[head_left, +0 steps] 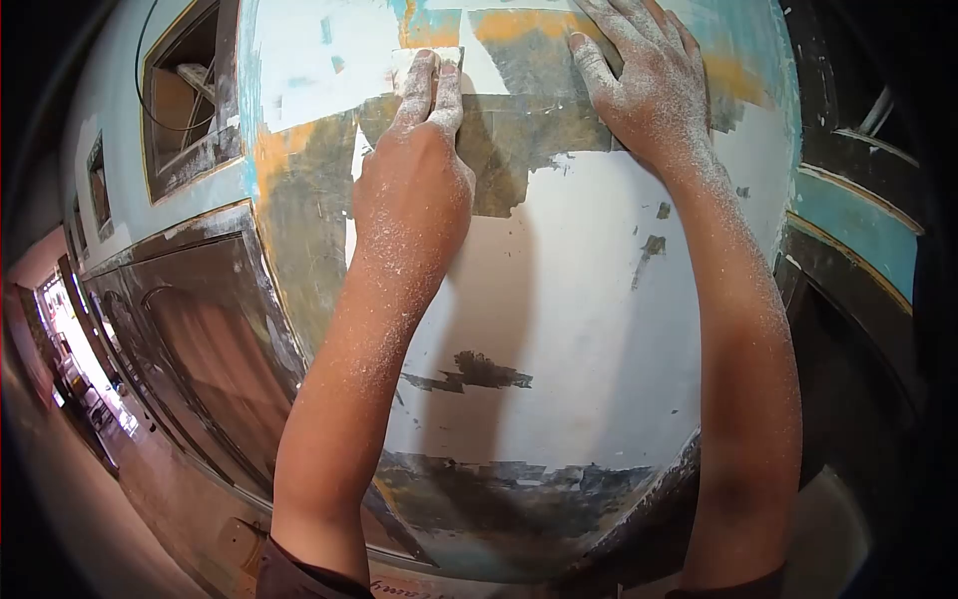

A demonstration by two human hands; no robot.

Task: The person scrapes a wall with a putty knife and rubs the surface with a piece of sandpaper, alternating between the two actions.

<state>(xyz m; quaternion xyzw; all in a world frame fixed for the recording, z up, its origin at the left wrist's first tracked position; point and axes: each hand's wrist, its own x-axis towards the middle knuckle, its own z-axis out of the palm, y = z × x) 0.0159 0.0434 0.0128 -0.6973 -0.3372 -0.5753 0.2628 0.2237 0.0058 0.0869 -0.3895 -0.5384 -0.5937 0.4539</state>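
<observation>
Against the upper part of a patchy wall (609,299), my left hand (424,160) presses a small flat pale piece (455,56), with two fingers stretched over it. White dust covers both hands and forearms. My right hand (649,90) lies flat on the wall farther right, fingers spread, with nothing seen in it. The wall surface shows white filler, grey-brown bare patches, and orange and turquoise paint. A dark bare spot (489,370) lies below and between the forearms.
At the left are a framed opening (190,95) with a thin dark cable (140,70) and a brown panelled door (215,329). Dark framework (848,240) borders the wall at the right. A bright doorway (85,329) shows at the far left beyond the floor (160,479).
</observation>
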